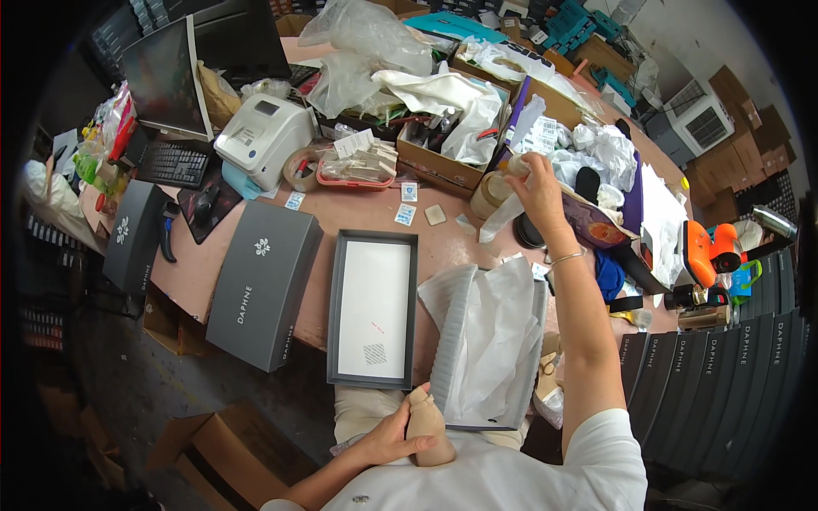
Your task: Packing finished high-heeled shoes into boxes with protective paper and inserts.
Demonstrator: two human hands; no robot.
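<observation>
Within left fingers (394, 436): beige shoe (429, 426).

Low in the frame, just right of centre, we've got a beige shoe (429, 426) standing on end against the lap, its pale, rounded upper part uppermost and the rest hidden by fingers. Right above it sits the open shoe box (537, 307), tilted slightly, its ribbed grey wall showing on the left and white tissue paper (494, 332) spilling up out of it. Upper right of centre, we see a small clear plastic bag (503, 215) hanging limp, crumpled and see-through, above the pink tabletop.
</observation>
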